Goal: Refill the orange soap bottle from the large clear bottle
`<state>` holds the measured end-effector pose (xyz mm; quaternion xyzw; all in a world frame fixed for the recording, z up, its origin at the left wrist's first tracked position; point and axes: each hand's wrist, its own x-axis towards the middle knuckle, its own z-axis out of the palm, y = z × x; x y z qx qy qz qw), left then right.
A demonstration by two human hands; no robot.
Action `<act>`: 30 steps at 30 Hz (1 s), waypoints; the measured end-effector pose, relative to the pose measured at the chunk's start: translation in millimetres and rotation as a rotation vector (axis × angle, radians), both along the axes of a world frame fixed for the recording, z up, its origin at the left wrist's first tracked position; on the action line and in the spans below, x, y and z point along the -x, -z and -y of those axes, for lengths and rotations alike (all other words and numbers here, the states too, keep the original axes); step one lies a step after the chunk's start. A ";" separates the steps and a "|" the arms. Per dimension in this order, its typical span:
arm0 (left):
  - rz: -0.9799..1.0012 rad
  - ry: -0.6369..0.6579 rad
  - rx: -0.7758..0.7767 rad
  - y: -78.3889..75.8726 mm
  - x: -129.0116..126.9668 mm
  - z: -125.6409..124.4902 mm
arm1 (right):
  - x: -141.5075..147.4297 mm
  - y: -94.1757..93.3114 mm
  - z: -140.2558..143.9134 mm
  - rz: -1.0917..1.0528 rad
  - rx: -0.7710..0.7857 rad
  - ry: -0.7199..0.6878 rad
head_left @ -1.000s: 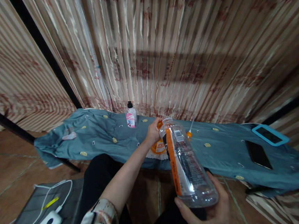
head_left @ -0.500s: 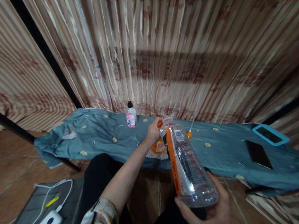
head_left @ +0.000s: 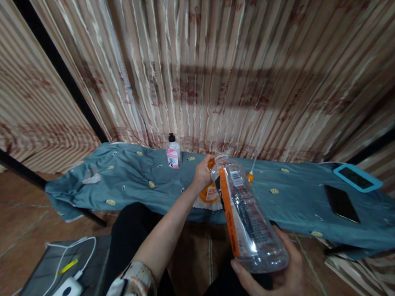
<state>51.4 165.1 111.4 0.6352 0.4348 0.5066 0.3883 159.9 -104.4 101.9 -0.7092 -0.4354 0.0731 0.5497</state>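
My right hand point(head_left: 277, 284) grips the base of a clear empty plastic bottle point(head_left: 247, 217) with an orange label stripe, tilted so its open neck points away toward the table. My left hand point(head_left: 202, 172) reaches forward and is closed around an orange bottle point(head_left: 209, 193) standing on the blue-green cloth point(head_left: 128, 183); most of that bottle is hidden behind my hand and the clear bottle. A small orange cap point(head_left: 250, 175) with a thin white stick lies just right of the clear bottle's neck.
A small pump bottle point(head_left: 172, 154) with a pink label stands at the back left of centre. A dark phone point(head_left: 341, 204) and a blue-framed tablet point(head_left: 356, 178) lie at the right. Striped curtains hang behind. A grey bag point(head_left: 69, 270) with white cable sits on the floor.
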 end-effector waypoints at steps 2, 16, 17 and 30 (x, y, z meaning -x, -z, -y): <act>0.002 0.006 0.000 -0.7 0.5 0.0 | 2.4 -4.6 -0.2 0.004 0.015 0.013; 0.001 0.000 0.000 2.0 -0.2 -2.1 | -3.1 -2.0 0.8 0.076 0.000 -0.021; -0.004 0.001 -0.001 2.2 -0.2 -2.2 | -2.3 -2.8 0.7 0.070 0.006 -0.016; 0.001 0.004 -0.004 4.3 0.2 -3.6 | -2.7 1.1 0.0 0.074 -0.018 -0.036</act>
